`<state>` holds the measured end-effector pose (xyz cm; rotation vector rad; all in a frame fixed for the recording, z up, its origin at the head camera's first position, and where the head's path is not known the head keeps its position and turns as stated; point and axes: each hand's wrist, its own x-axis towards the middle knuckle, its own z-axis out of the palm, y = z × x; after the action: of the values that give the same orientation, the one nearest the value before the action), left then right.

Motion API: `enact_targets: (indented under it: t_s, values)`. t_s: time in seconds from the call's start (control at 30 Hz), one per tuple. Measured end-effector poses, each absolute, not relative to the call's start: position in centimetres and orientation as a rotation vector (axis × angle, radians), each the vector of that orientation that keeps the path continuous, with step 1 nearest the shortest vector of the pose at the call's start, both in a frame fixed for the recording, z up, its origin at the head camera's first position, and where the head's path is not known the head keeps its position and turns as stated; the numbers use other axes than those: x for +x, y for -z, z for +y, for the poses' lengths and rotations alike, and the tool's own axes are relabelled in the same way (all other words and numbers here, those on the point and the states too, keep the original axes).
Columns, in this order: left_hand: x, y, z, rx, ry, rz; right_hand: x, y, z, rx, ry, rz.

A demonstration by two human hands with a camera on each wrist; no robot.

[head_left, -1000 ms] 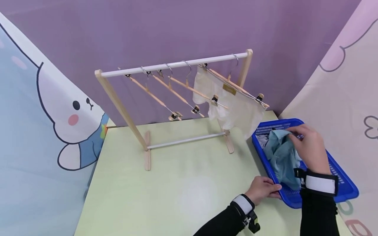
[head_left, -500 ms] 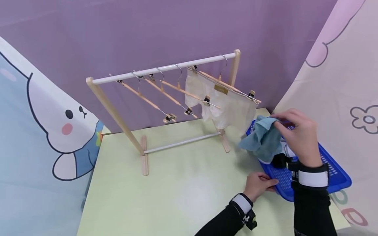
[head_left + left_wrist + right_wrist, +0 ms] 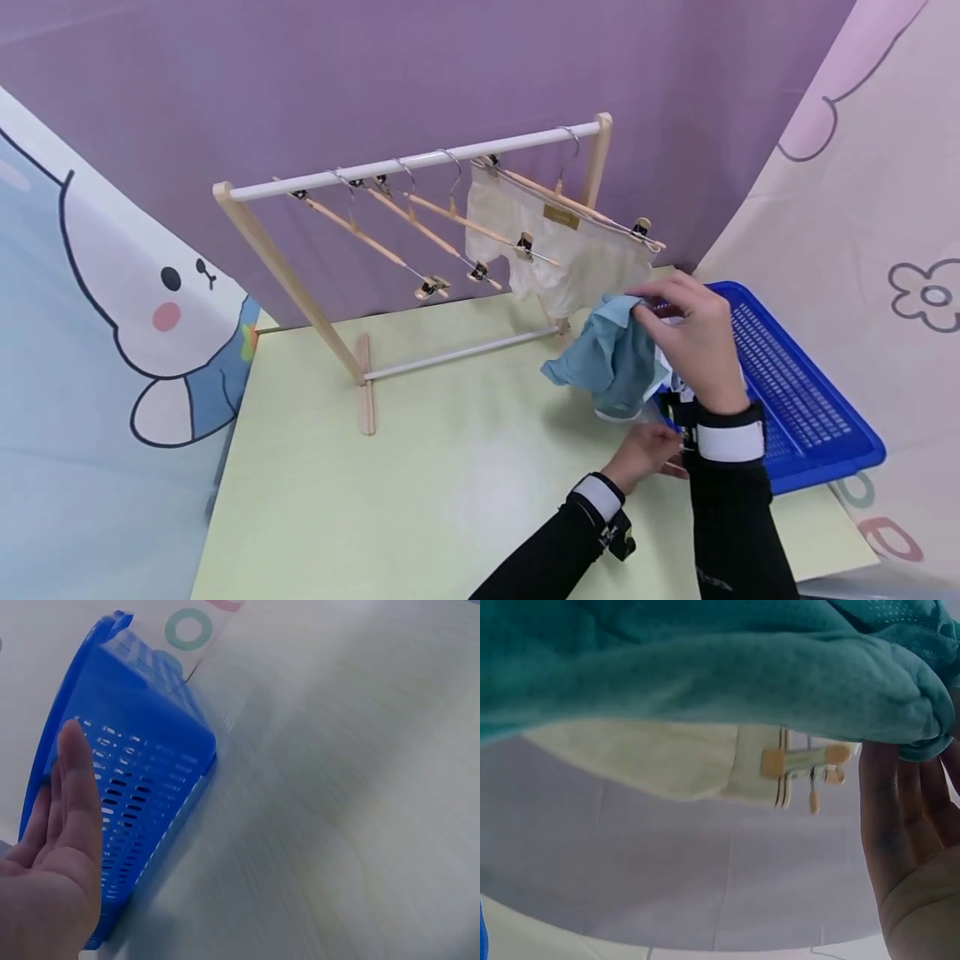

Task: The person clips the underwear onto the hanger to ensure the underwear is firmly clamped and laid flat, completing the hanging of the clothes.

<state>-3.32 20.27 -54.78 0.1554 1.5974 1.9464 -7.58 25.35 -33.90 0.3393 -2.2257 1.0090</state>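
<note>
My right hand [image 3: 693, 342] pinches a teal garment [image 3: 611, 354] by its upper edge. The crumpled cloth hangs above the table, left of the blue basket [image 3: 798, 375]; its kind cannot be made out. In the right wrist view the teal garment [image 3: 727, 679] spans the top, its end between thumb and fingers. My left hand [image 3: 641, 454] is low at the basket's near left side, partly behind the right wrist. The left wrist view has that hand [image 3: 64, 847] with fingers straight along the basket's perforated wall [image 3: 142, 780].
A wooden rack with a white rail [image 3: 420, 161] stands at the back. Several clip hangers [image 3: 367, 237] hang from it. White shorts [image 3: 570, 258] are clipped to the rightmost one. A purple backdrop [image 3: 375, 75] rises behind the pale table [image 3: 420, 483].
My right hand has lifted the teal garment out of the basket and carried it left. My left hand has shifted slightly left, its thumb no longer on the basket's rim.
</note>
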Motion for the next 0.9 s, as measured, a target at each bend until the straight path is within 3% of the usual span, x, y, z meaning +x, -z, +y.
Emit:
enact_targets:
  t_s: [0.3,0.53,0.9]
  values:
    - [-4.3,55.1,19.6,-0.112,-1.929,1.632,-8.1,34.7,23.0,0.369,-1.107,-2.201]
    - [-5.6,57.2,15.9,-0.080,-2.267,1.175,-7.9,36.1,23.2,0.303,-1.130,-2.173]
    - [-6.3,58.7,10.8,-0.128,-2.202,1.164,-7.8,41.2,24.4,0.130,-1.075,-2.287]
